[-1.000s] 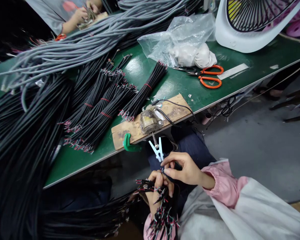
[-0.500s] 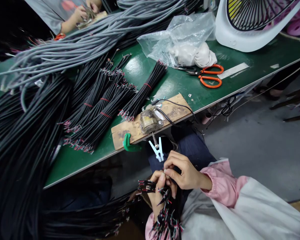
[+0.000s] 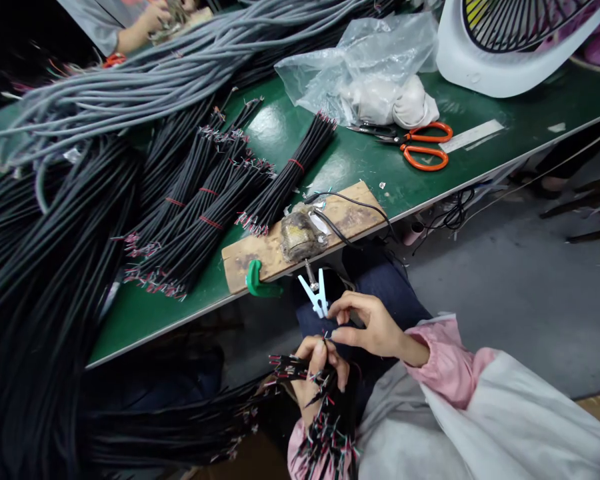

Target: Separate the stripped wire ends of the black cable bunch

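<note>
Wire bundle (image 3: pixel 325 413) gripped in left hand (image 3: pixel 316 373), stripped ends fanned around its fingers; right hand (image 3: pixel 375 328) has lifted a bit vs 0.5 s ago, fingertips pinched narrow on one wire end just below clip (image 3: pixel 317 293); prob. feeding next wire to fixture (image 3: pixel 300 235).

Bench (image 3: pixel 480 160) top: smooth green surface, glossy, with light reflections. Wooden block (image 3: pixel 350 217) at the near edge: bare wood, rough and stained. Clamp (image 3: pixel 257 283) on it: green plastic. Peg (image 3: pixel 316 293): pale blue plastic. Cable bundles (image 3: pixel 195 213): matt black sheathing, red bands. Scissors (image 3: pixel 420 143): metal blades, glossy orange plastic handles. Bag (image 3: pixel 365 60) near the far edge: thin clear plastic, crinkled. Sleeve (image 3: pixel 450 367): pink cloth.
</note>
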`<state>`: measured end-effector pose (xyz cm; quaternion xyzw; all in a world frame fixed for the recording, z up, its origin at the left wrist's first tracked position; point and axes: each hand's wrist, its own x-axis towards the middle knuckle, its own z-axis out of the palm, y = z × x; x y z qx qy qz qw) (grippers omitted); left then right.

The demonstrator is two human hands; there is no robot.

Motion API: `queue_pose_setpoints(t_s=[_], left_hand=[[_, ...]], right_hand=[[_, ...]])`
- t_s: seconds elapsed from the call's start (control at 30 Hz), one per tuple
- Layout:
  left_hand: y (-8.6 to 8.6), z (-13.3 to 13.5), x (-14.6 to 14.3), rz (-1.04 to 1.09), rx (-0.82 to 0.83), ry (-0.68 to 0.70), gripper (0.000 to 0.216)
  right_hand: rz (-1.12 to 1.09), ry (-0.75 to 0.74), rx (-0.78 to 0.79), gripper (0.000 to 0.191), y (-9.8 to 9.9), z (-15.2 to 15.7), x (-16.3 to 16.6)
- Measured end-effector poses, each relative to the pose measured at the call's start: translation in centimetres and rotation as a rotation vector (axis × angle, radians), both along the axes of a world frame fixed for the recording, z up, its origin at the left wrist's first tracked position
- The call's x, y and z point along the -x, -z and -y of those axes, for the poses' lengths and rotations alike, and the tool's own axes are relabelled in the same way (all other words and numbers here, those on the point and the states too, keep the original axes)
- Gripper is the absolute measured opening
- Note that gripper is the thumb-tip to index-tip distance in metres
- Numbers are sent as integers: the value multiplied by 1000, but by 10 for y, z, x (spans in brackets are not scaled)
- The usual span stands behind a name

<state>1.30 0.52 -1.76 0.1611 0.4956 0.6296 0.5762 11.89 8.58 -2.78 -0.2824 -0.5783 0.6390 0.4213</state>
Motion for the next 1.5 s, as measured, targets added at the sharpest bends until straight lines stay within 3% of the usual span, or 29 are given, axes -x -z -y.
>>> queue_pose_setpoints(t_s=[0.1,0.17,0.3,0.37,0.43,0.53,0.6,0.73,0.8,0.93,1.03,1.27,1.5], left_hand=[[-1,2,-5,36,-46,-13,27],[-1,2,-5,44,-56,-14,26],[-1,2,1,132,-21,100,32],[-3,3,6,170,15,187,34],[-7,3,11,122,32,215,29],[-14,2,19,-153,-7,213,19],[-21,0,25,-408,-69,237,15],[-37,-10,34,-819,-215,237,13],[-45,-16,36,-914,-275,216,13],[-50,-26,37,-956,-328,171,13],[-48,-30,35,-959,-342,132,14],[-49,-34,28,-975,-253,59,10],[-46,-38,30,-987,-235,82,13]], right_hand=[[-43,-115,98,24,4,-2,1],[-42,-71,101,21,4,-1,2],[-39,2,-77,23,1,-1,2],[-124,-108,-72,26,1,-2,1],[-248,-296,54,30,2,-5,0],[-323,-497,233,38,3,-12,-2],[-263,-451,266,41,-1,-22,-1],[-158,-196,223,47,-14,-45,10],[-186,-217,221,54,-20,-54,19],[-358,-377,418,62,-18,-61,36],[-427,-360,537,58,-14,-60,43],[-418,-286,573,52,-18,-60,46],[-437,-302,601,52,-17,-60,46]])
